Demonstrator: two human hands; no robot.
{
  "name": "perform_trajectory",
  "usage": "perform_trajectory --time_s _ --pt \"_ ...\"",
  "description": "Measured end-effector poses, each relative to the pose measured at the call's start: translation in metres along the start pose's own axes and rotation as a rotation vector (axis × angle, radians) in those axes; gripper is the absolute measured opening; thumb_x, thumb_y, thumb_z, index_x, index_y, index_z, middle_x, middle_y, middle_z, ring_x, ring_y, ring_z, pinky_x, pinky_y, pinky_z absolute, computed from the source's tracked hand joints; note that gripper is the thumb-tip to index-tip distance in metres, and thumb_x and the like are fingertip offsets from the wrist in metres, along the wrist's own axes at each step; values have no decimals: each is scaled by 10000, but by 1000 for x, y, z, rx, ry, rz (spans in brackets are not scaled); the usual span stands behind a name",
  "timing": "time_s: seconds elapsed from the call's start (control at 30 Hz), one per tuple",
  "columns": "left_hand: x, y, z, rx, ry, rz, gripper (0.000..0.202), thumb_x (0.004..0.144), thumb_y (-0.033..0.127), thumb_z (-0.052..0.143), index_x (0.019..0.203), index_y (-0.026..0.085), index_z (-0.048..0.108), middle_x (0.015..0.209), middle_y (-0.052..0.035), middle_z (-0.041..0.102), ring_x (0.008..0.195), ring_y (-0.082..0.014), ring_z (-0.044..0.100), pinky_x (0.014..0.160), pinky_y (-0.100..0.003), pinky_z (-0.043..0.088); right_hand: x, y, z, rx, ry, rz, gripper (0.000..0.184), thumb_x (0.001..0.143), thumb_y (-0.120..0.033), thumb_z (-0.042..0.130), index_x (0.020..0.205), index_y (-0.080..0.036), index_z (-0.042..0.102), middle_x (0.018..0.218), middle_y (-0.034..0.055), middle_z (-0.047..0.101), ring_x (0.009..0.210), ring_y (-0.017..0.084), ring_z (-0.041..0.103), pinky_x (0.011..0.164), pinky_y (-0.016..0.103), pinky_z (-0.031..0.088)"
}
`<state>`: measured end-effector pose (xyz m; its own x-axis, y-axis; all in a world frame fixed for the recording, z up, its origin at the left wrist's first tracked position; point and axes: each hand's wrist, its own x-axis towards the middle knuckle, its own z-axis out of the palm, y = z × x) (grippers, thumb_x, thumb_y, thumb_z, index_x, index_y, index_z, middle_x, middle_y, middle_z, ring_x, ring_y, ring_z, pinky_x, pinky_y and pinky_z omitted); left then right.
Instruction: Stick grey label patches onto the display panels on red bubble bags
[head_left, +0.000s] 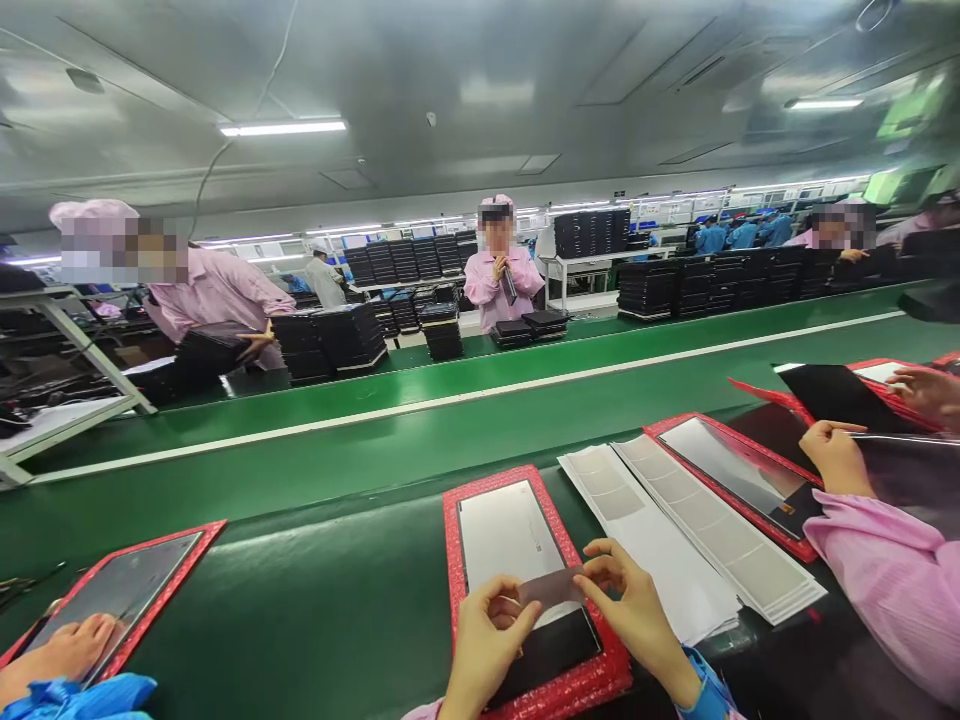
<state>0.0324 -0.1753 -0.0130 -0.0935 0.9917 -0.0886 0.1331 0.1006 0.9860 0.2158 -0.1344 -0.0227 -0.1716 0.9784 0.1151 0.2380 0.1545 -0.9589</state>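
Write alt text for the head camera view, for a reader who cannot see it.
The left hand and right hand hold a brown film strip over a screen panel on a red foam mat on a green conveyor belt. White sheets lie beside it.

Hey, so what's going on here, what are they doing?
The person's left hand and right hand pinch a thin brownish film strip above a display panel. The panel lies on a red-edged pad on a green conveyor belt. Stacked printed sheets lie beside it, and a co-worker's hand works further right.
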Motion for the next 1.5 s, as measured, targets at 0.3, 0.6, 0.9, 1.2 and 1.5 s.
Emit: perform_trajectory --time_s 0.3,0.6,0.9,1.2,1.5 --pt "-16 -10 -5 25 42 -1 287 669 435 651 750 162 612 798 -18 601 561 -106 560 530 -212 457 -18 5 -10 26 -94 -11 374 735 -284 600 1076 -234 456 819 -8 624 772 137 618 769 272 491" --pt "-24 -6 -9 349 -25 42 276 703 324 615 928 171 570 575 24 603 568 -132 527 600 -230 415 -24 4 -16 78 -211 -25 304 744 -221 576 999 -229 412 1131 32 445 659 62 576 662 235 488" --pt "-23 -13 -9 390 -53 38 366 717 283 577 1034 211 408 577 70 566 569 -130 491 615 -231 374 -21 12 -16 101 -269 -1 234 733 -193 576 904 -208 416 997 -10 443 673 67 597 659 215 474" --pt "-23 -13 -9 398 -40 37 345 724 281 563 1030 225 414 571 74 553 565 -132 486 611 -229 364 -22 9 -18 46 -265 -6 201 740 -235 567 886 -201 433 974 -2 489 693 84 601 693 225 478" --pt "-26 -12 -10 411 -45 28 345 728 289 561 1033 226 412 590 72 550 578 -131 488 620 -228 369 -23 8 -18 29 -267 -59 155 756 -249 557 858 -199 450 912 -5 513 713 96 581 678 230 486"
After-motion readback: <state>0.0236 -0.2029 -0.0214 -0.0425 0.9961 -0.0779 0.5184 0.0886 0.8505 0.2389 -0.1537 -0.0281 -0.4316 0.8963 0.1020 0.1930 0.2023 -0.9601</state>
